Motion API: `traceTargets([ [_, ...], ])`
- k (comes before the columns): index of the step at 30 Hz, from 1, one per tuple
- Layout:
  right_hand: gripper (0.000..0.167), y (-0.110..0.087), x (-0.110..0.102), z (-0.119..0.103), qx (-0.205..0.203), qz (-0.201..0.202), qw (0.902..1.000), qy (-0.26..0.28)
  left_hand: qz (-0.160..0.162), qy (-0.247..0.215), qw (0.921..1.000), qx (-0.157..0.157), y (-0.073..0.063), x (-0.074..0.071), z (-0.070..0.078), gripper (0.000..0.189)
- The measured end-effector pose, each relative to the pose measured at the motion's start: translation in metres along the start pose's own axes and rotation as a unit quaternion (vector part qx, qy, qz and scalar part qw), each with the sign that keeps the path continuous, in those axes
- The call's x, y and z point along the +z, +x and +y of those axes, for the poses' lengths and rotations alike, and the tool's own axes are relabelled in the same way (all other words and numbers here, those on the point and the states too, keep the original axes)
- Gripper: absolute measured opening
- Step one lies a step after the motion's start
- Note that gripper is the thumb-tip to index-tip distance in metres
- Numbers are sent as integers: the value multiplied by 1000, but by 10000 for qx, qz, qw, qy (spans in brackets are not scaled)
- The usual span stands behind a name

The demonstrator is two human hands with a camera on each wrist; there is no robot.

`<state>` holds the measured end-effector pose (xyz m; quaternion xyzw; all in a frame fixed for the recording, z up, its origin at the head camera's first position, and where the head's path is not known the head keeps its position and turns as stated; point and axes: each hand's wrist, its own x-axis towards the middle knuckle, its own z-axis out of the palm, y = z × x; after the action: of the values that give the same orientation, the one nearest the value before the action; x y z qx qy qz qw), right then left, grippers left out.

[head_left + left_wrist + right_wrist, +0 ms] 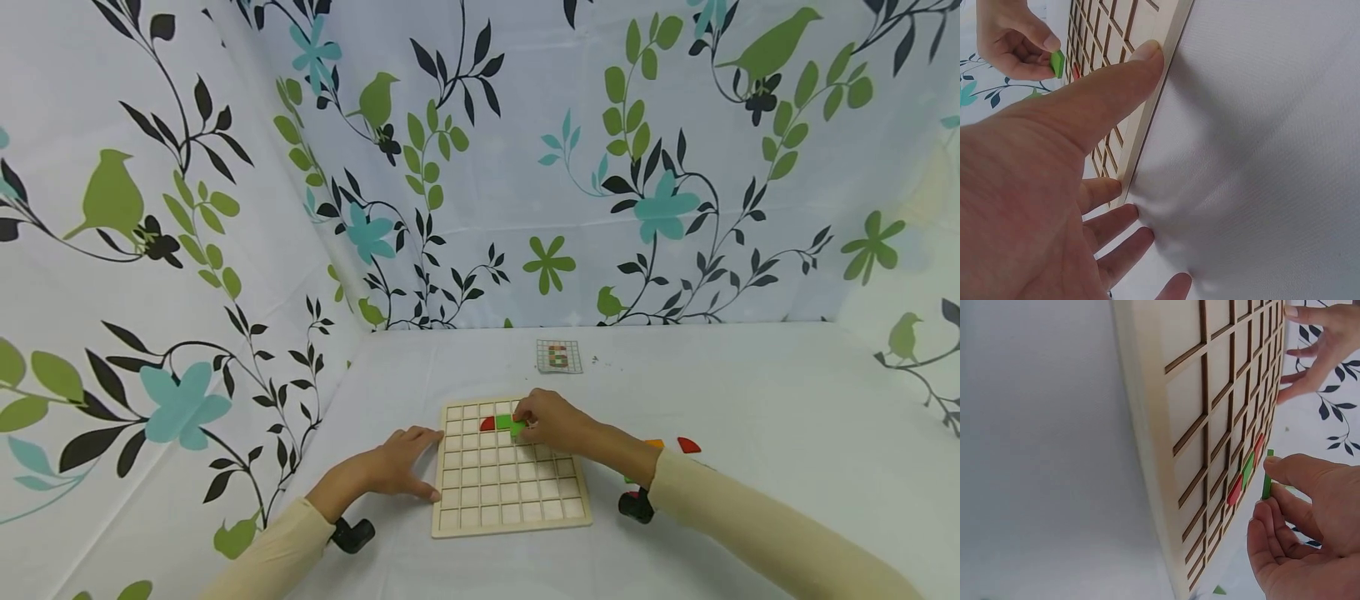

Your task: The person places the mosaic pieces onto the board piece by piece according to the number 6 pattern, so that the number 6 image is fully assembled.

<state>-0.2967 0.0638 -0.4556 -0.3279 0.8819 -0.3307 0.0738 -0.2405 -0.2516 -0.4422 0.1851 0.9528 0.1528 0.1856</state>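
My right hand (553,423) pinches a green tile (1267,477) between thumb and fingers, on edge just above the wooden grid board (512,531). Set in the board's upper cells are a red quarter-round piece (488,424), a green square (1247,470) next to it and another red piece (1235,490); in the head view the fingers partly cover this row. My left hand (401,462) rests at the board's left edge. Its thumb (1146,53) lies on the wooden rim, while the other fingers spread straight along the side and the white cloth.
A small card (558,357) with a coloured grid pattern lies beyond the board. Right of the board are an orange piece (655,443) and a red quarter-round (688,445), with others partly hidden by the right forearm. A patterned curtain (480,208) hangs behind.
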Motion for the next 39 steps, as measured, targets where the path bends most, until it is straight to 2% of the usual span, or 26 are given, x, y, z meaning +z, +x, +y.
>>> traceTargets([
  [12, 22, 14, 10, -11, -392, -94, 9992, -11, 21, 37, 10000, -6, 0, 2, -3, 99],
  [21, 12, 22, 15, -21, -236, -364, 9988, -221, 53, 44, 10000, 14, -2, 1, -1, 98],
  [33, 9, 32, 18, -24, -321, -504, 9957, -701, 52, 99, 9999, 8, -2, -1, 1, 98],
  [39, 10, 34, 21, -28, -240, -583, 9948, -803, 34, 117, 9999, -49, -1, 0, 0, 98],
])
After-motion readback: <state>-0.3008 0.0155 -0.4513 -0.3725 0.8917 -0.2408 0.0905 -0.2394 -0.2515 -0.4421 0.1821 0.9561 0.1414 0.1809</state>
